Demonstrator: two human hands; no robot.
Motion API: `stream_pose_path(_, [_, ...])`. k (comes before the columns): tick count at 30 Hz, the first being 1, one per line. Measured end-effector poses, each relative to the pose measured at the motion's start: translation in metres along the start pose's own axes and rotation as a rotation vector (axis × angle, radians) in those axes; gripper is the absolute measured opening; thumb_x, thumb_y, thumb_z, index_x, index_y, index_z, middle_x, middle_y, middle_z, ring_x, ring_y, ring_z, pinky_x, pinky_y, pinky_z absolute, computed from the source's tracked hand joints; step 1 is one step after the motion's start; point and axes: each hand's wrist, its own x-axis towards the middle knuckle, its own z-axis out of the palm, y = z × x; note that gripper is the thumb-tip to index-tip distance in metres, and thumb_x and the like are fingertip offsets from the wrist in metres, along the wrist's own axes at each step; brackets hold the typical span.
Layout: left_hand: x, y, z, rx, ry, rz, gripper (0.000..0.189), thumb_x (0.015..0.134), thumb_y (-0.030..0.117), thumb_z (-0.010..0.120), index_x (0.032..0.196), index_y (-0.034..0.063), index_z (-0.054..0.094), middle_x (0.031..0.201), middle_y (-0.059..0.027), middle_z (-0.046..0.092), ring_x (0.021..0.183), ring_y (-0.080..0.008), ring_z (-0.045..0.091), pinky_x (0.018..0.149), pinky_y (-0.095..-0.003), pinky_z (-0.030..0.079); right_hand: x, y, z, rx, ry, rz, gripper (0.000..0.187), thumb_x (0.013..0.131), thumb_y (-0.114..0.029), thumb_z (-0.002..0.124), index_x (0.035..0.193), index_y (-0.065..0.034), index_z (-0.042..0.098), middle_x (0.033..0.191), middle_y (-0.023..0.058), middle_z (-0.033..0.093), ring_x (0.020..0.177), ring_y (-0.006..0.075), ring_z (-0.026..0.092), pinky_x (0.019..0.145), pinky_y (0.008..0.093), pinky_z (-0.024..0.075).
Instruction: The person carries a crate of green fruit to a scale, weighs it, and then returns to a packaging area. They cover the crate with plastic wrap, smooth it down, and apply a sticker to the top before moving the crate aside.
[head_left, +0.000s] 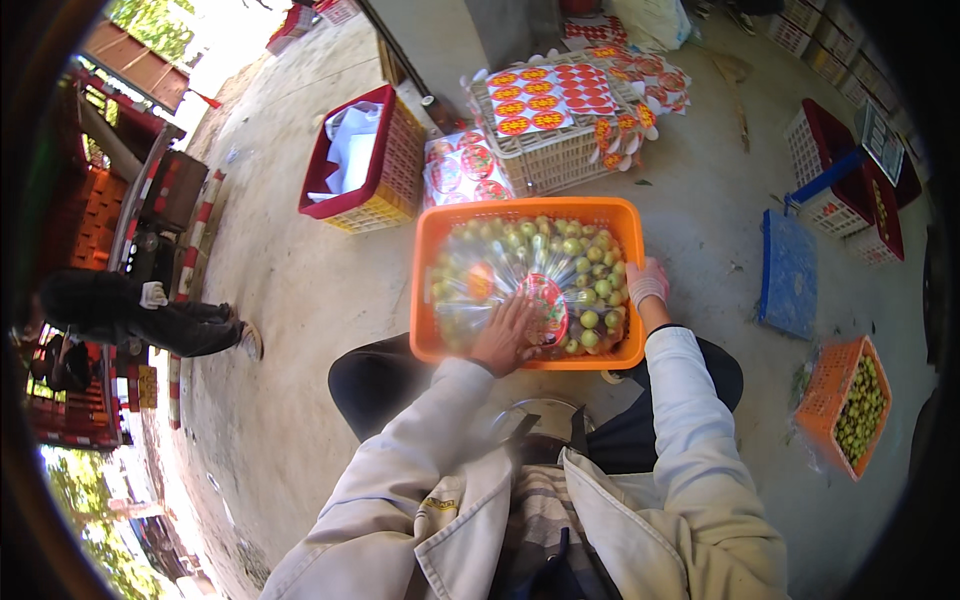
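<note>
Before me is an orange plastic crate (525, 210) filled with small green round fruit (592, 262). A clear plastic bag (457, 251) is gathered over the fruit, its pleats meeting near the middle. My left hand (506, 334), bare, lies flat on the bag and partly covers a round red label (551, 307). A smaller orange-red sticker (481, 280) shows to its left, blurred through the film. At the crate's right rim, my right hand (648, 281) wears a pale glove and grips the edge.
Sticker sheets (529, 97) lie on an upturned pale crate (551, 161). Left of it stands a red-and-yellow crate (379, 161) holding white sheets. To the right are a blue platform scale (787, 274) and another fruit-filled orange crate (832, 390). A person (172, 319) stands beside a truck (142, 202).
</note>
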Motion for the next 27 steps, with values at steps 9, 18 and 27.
stream_pose_path(9, [-0.049, -0.125, -0.045, -0.136, 0.317, -0.886, 0.051, 0.093, 0.034, 0.063, 0.131, 0.0017, 0.057, 0.117, -0.0269, 0.061, 0.105, -0.0445, 0.060, 0.087, -0.0510, 0.051, 0.002, 0.039, 0.039, -0.013, -0.032, 0.149, 0.043, 0.094, -0.039, 0.049, 0.119, -0.0049, 0.059, 0.117, 0.0230, 0.066, 0.110, 0.0432, 0.063, 0.093, 0.0508, 0.0503])
stream_pose_path(18, [-0.010, -0.211, -0.015, -0.665, 0.284, -1.163, 0.062, 0.091, 0.061, 0.057, 0.089, 0.0015, 0.074, 0.077, -0.0202, 0.070, 0.073, -0.0341, 0.069, 0.068, -0.0472, 0.051, 0.033, 0.060, 0.062, 0.055, 0.026, -0.056, 0.058, 0.096, -0.048, 0.052, 0.117, 0.0060, 0.055, 0.113, 0.0329, 0.064, 0.108, 0.0504, 0.058, 0.092, 0.0530, 0.0455])
stream_pose_path(27, [0.000, -0.232, -0.007, -0.788, 0.020, -1.222, 0.058, 0.090, 0.057, 0.058, 0.105, 0.0026, 0.072, 0.081, -0.0181, 0.071, 0.076, -0.0331, 0.071, 0.072, -0.0460, 0.053, 0.057, 0.045, 0.062, 0.453, -0.178, 0.405, 0.050, 0.098, -0.035, 0.061, 0.134, -0.0026, 0.050, 0.056, 0.0039, 0.045, 0.037, 0.0176, 0.044, 0.033, 0.0353, 0.0363])
